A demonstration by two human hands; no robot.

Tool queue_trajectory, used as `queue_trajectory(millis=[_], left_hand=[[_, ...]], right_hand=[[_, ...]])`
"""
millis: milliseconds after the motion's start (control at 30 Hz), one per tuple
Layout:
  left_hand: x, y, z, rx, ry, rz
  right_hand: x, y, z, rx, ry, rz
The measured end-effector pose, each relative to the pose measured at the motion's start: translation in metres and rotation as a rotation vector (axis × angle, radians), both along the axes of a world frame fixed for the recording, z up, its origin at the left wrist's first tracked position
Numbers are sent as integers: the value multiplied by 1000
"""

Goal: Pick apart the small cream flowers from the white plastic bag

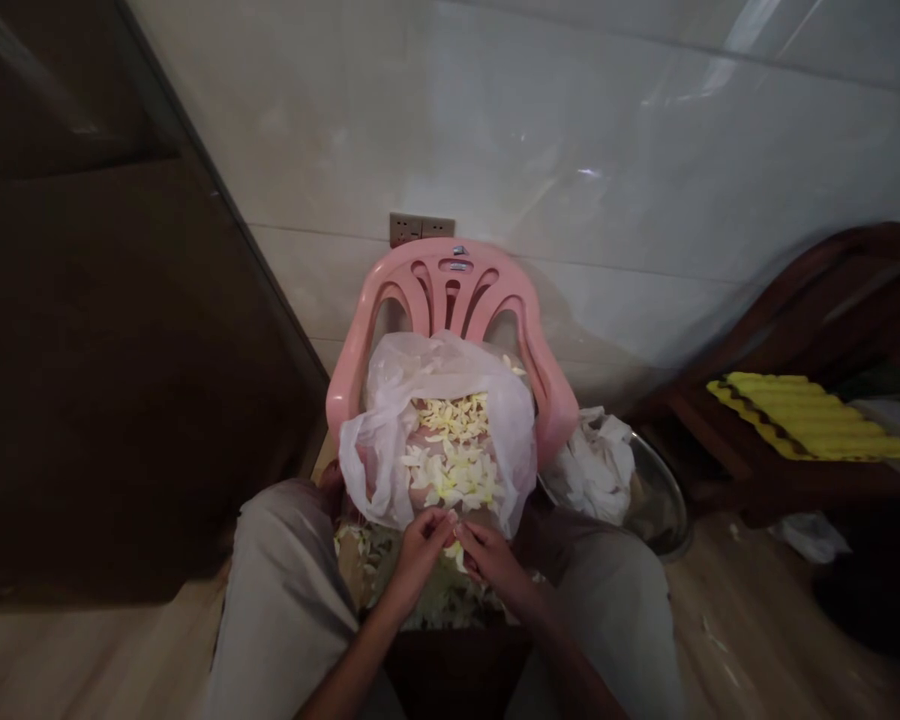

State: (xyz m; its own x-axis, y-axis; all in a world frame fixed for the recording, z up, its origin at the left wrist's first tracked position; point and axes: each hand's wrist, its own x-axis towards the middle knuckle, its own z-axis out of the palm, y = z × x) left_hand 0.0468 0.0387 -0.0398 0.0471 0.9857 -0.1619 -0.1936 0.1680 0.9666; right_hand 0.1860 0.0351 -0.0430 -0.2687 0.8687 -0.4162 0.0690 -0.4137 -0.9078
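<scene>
Though dim, bag (435, 365) of probable petals (450, 460)

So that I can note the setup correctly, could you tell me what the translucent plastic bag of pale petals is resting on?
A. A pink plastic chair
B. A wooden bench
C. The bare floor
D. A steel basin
A. The translucent plastic bag of pale petals lies on the seat of the pink plastic chair, with the chair's backrest rising behind it.

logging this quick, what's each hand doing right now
Left hand: partly closed, can't tell if holding anything.
Right hand: partly closed by a pale petal, hold unclear.
</scene>
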Motion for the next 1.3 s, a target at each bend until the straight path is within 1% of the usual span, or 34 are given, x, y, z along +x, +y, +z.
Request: queue_trajectory(millis=[133,333,567,700,767,900,967,1100,1300], left_hand=[[-1,1,0,14,4,0],[-2,1,-4,20,11,38],[-2,2,-7,9,28,89],[-3,2,-7,20,58,119],[-4,1,-6,40,86,96],[-4,-3,-4,78,133,-46],[-4,-3,-6,89,145,-53],[-5,0,-11,106,136,28],[-6,5,-15,2,44,43]], right_hand=[[-1,2,1,32,7,-2],[-1,1,-2,-25,16,-33],[0,2,-11,-27,-3,-54],[0,3,-16,20,12,-102],[0,4,-15,34,7,-126],[2,4,-12,58,6,-163],[3,3,-11,71,-18,-138],[2,-1,-12,117,-104,-55],[-3,-5,-7,189,-141,-18]])
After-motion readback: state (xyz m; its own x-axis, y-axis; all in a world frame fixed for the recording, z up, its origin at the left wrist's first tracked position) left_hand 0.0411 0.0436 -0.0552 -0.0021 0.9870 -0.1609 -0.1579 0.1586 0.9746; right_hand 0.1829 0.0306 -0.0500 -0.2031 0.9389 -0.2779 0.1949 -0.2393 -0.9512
